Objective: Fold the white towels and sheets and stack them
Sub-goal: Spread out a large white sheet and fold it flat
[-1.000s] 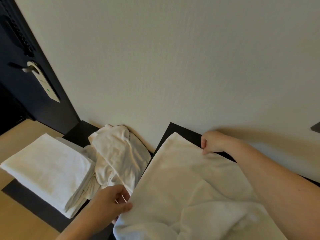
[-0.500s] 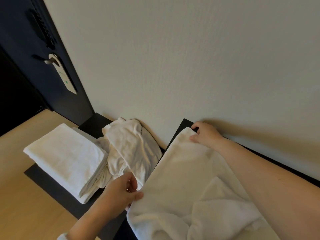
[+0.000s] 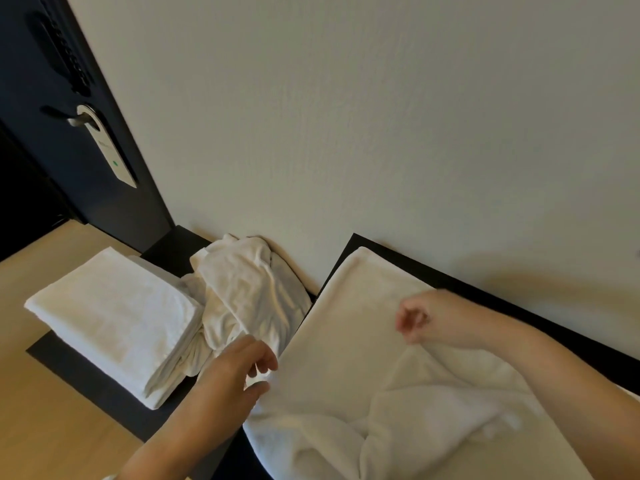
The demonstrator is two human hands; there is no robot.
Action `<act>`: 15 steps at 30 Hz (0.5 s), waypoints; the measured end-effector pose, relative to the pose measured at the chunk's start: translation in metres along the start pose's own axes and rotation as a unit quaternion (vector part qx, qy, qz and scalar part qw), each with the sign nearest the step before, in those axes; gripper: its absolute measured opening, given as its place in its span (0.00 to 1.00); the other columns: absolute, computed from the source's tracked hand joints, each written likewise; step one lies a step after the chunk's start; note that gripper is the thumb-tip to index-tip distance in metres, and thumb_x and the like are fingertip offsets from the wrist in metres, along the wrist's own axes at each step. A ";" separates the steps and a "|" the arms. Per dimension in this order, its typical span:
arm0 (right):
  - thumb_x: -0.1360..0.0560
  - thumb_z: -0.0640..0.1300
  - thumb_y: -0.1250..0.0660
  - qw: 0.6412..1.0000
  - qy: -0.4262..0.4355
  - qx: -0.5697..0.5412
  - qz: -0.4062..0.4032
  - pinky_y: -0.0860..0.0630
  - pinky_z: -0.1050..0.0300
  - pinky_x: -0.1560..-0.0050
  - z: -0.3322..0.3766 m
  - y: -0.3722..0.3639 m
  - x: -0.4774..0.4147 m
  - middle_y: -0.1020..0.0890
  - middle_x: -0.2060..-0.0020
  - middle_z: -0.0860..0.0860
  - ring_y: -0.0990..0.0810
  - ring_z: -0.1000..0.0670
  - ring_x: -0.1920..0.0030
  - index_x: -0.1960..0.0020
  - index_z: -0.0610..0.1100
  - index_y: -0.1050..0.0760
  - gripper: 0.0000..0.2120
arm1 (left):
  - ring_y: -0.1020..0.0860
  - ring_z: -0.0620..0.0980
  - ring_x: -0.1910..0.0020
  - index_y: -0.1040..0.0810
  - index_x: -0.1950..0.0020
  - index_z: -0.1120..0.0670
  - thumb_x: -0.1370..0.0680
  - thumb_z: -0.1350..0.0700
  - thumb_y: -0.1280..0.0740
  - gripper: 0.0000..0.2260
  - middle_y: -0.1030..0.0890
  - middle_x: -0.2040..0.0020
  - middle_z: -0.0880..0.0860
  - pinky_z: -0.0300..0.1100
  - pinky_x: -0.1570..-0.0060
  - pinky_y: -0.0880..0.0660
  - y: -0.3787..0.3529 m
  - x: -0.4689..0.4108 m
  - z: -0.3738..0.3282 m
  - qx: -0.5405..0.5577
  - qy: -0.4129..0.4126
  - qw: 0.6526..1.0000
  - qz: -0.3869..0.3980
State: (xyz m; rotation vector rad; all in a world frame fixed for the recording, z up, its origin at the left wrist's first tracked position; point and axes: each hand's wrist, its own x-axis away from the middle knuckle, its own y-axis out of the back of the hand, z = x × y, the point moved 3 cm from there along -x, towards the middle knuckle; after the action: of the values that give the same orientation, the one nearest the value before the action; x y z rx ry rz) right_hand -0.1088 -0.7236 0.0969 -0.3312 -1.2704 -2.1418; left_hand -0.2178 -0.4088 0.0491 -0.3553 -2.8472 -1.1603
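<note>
A big white towel lies spread on the dark surface toward 5 o'clock, its near end rumpled. The left hand is at the towel's 9 o'clock edge, thumb and fingers half-curled; whether they pinch the cloth I cannot tell. The right hand, blurred, hovers over the towel, curled into a loose fist. Further toward 9 o'clock are a crumpled sheet, then a folded stack.

Take the spread towel as your mark: the wall rises close behind its far edge and blocks you there; the crumpled sheet crowds its left side, touching the folded stack beyond; left of that stack, bare wood surface gives you room.
</note>
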 end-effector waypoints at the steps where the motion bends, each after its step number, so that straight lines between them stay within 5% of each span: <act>1: 0.30 0.39 0.24 0.999 -0.028 0.020 0.014 0.27 0.70 0.59 -0.010 -0.009 0.010 0.19 0.60 0.56 0.23 0.63 0.63 0.55 0.53 0.21 0.11 | 0.24 0.41 0.52 0.23 0.53 0.40 0.27 0.61 0.26 0.16 0.23 0.53 0.41 0.33 0.55 0.27 0.001 0.003 -0.004 0.004 -0.046 0.999 0.011; 5: 0.31 0.45 0.25 0.993 -0.088 0.070 -0.042 0.28 0.66 0.55 -0.035 -0.031 0.027 0.25 0.52 0.57 0.24 0.59 0.55 0.47 0.55 0.27 0.17 | 0.25 0.41 0.47 0.22 0.46 0.37 0.26 0.49 0.27 0.11 0.25 0.47 0.37 0.33 0.49 0.27 -0.005 0.014 -0.010 0.048 -0.069 0.983 0.161; 8: 0.32 0.44 0.23 0.994 -0.107 0.007 -0.038 0.29 0.67 0.61 -0.034 -0.036 0.022 0.23 0.59 0.56 0.24 0.58 0.60 0.54 0.55 0.26 0.14 | 0.27 0.38 0.43 0.26 0.42 0.33 0.33 0.34 0.26 0.21 0.26 0.45 0.37 0.34 0.41 0.30 -0.007 0.018 -0.011 0.045 -0.028 0.973 0.225; 15: 0.26 0.31 0.30 0.992 -0.021 -0.122 0.001 0.41 0.65 0.79 0.010 0.036 0.003 0.27 0.70 0.50 0.35 0.56 0.79 0.57 0.43 0.30 0.11 | 0.29 0.34 0.51 0.27 0.39 0.37 0.33 0.40 0.25 0.24 0.27 0.48 0.38 0.29 0.49 0.30 -0.011 0.007 -0.034 -0.038 -0.036 0.964 0.262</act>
State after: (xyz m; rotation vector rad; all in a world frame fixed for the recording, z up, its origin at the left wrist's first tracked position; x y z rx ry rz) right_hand -0.0896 -0.7285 0.1292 -0.4813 -1.0304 -2.3041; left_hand -0.2283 -0.4388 0.0670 -1.0930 -2.5155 -1.1513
